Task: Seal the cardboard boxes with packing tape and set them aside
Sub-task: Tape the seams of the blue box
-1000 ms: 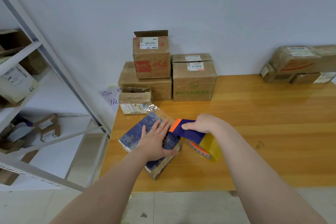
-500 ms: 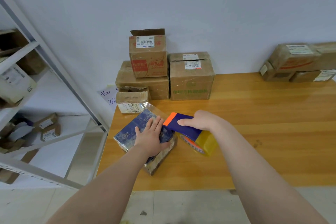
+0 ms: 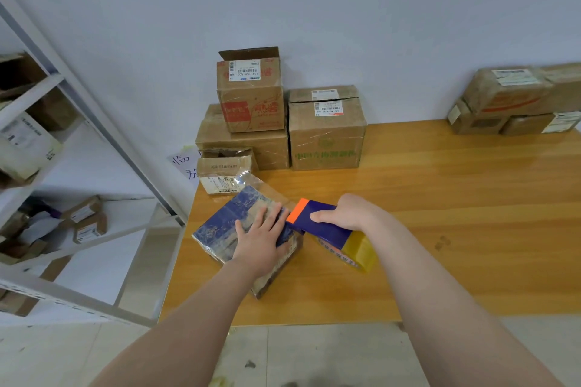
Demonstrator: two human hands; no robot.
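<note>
While left hand (image 3: 261, 240) presses straight fingers on the blue box (image 3: 220, 229) and right hand (image 3: 347, 214) grips the tape dispenser (image 3: 317, 225), the seal may skew if the box slides.

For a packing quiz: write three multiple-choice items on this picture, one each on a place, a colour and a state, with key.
1. Where does the blue-printed box lie? A. on the table, at its near left corner; B. on the shelf; C. atop the wall stack.
2. What colour is the tip of the tape dispenser? A. green; B. orange; C. white.
3. How is the left hand? A. round the tape roll; B. off the table; C. flat on the box.
Key: 1 A, it sits by that corner; 2 B, orange shows ahead of the right hand; 3 C, fingers straight, palm on its top.
</note>
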